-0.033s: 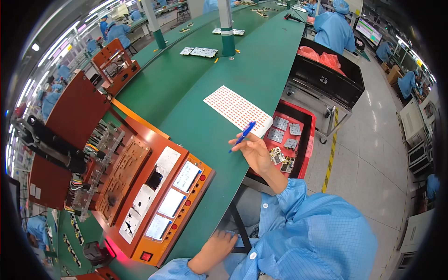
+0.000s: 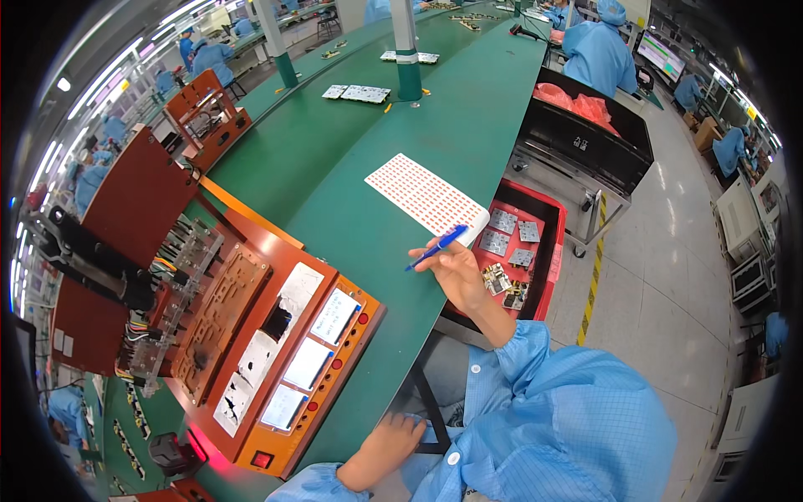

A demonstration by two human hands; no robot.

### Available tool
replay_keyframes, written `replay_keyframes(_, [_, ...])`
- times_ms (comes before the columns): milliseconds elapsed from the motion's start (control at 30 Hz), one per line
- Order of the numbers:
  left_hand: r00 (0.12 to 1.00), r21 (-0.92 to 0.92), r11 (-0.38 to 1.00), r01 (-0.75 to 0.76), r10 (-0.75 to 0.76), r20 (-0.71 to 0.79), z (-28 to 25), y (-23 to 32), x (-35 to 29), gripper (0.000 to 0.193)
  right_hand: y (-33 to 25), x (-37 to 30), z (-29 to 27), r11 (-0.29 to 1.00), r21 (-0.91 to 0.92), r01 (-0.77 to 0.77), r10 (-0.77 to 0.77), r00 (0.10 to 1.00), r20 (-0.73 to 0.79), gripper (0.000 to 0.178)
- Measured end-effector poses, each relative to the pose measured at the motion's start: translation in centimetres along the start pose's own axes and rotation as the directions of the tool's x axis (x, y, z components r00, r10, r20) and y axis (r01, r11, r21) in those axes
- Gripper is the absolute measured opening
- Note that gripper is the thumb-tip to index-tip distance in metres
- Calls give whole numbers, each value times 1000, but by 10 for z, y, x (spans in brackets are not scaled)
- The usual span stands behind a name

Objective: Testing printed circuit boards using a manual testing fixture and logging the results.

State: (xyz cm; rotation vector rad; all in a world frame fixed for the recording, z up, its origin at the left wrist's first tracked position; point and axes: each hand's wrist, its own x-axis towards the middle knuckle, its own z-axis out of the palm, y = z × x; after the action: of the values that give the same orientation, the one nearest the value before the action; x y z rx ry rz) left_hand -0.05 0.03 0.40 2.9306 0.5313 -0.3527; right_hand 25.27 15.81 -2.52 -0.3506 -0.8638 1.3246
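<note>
Blue and slim, a pen (image 2: 437, 248) is slanting across the fingers of the right hand (image 2: 457, 276), which is gripping it between thumb and fingers. The thin end is pointing out past the fingertips on the hand's left, while the thicker end is sticking up on its far side. The hand is hovering at the edge of the green bench (image 2: 335, 217); whether it is touching the surface, one cannot tell.

Just beyond the fingers, a white sheet with rows of red marks (image 2: 422, 191) is lying flat, its near end reaching almost to the pen. To the right of the hand and lower down, a red bin (image 2: 558, 259) is sitting beside the bench, and several circuit boards (image 2: 495, 243) are lying in it. Farther off, beyond the bin, a black crate (image 2: 585, 144) is standing on a metal cart.

Well to the left of the right hand, an orange-brown test fixture (image 2: 347, 341) is showing three small screens (image 2: 308, 363) on its panel. The left hand (image 2: 389, 448) is resting nearer the body, just right of the fixture's near end, its fingers loosely bending; its palm is facing away, so what it may be holding is impossible to tell.
</note>
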Motion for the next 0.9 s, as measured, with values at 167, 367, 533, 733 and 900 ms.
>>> replay_keyframes(167, [1000, 15, 1000, 6, -6, -8, 4, -1, 1, 33, -1, 3, 4, 998, -65, 22, -21, 999, 25, 21])
replay_keyframes(367, [1000, 39, 999, -4, 4, -2, 2, 0, 1, 33, -2, 0, 3, 998, -70, -1, 0, 1000, -4, 15])
replay_keyframes(533, [1000, 37, 999, -1, 0, 8, 1, 1, 0, 32, -4, -2, 2, 998, -60, -7, 6, 1000, -25, 11])
replay_keyframes(733, [1000, 31, 1000, 0, 0, 5, 4, 1, 0, 33, -7, -4, 5, 996, -88, -27, 20, 997, -79, 18])
replay_keyframes(900, [1000, 15, 1000, 5, -5, 17, -1, 1, 1, 34, -2, -1, -6, 994, -103, -20, 17, 999, -33, 16])
